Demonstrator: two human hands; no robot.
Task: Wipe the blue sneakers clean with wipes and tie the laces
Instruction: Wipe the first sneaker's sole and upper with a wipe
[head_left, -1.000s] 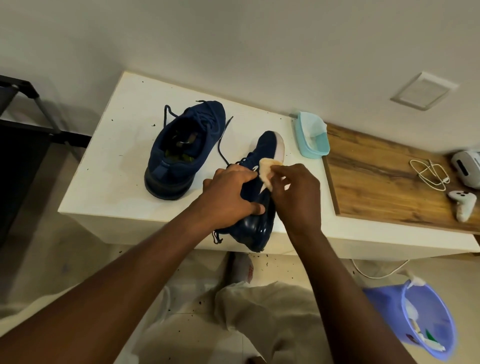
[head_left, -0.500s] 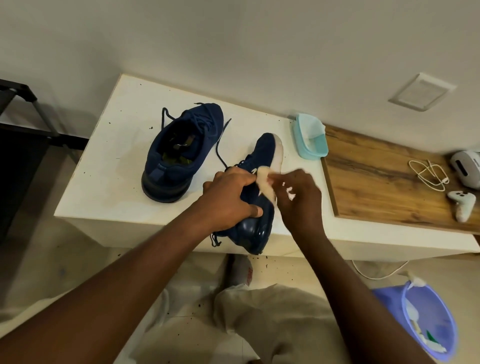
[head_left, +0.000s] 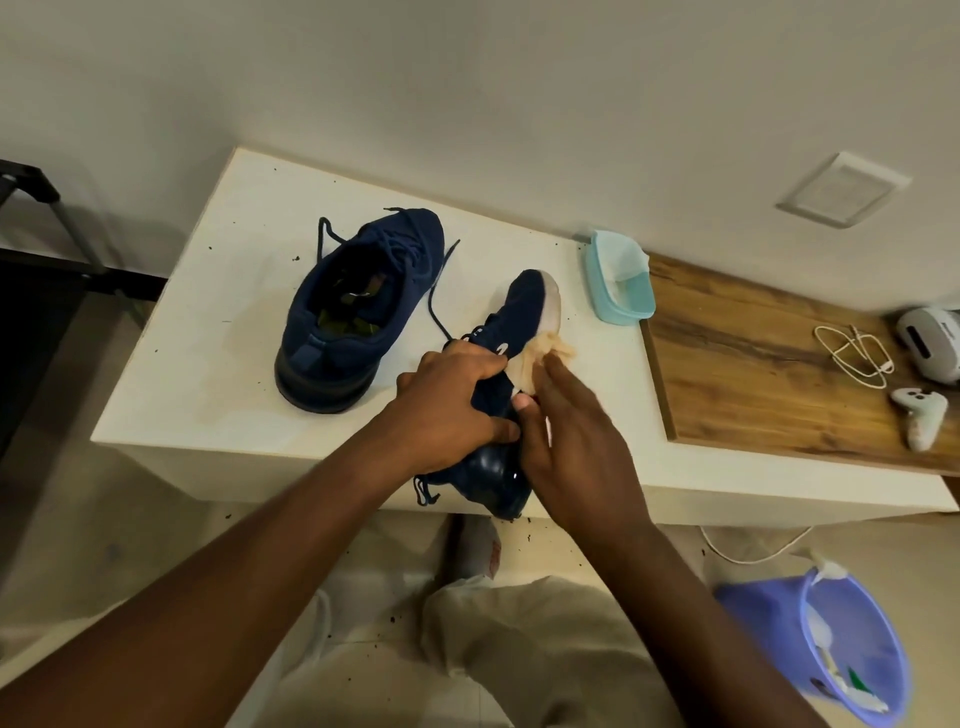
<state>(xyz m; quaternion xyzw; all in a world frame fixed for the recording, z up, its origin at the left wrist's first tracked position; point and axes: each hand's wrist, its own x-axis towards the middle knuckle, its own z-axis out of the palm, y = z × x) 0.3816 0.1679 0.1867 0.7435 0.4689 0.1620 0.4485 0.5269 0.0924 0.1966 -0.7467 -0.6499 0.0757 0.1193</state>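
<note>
Two dark blue sneakers are on the white table (head_left: 208, 338). One sneaker (head_left: 358, 312) stands upright at the left with loose laces. The other sneaker (head_left: 519, 306) lies tilted on its side, heel over the table's front edge, pale sole facing right. My left hand (head_left: 447, 400) grips this sneaker around its middle. My right hand (head_left: 571, 447) presses a crumpled, soiled wipe (head_left: 524, 364) against the sole edge with straight fingers. Part of the wipe sticks out beyond the fingertips.
A light blue wipes tub (head_left: 618, 280) stands open behind the held sneaker. A wooden board (head_left: 753, 364) to the right carries a white cable (head_left: 852, 358), a controller (head_left: 919, 410) and a headset (head_left: 930, 343). A purple bucket (head_left: 857, 649) with used wipes sits on the floor at lower right.
My right hand has slid the wipe along the sole toward the toe and its fingers have straightened. My left hand keeps its grip on the sneaker.
</note>
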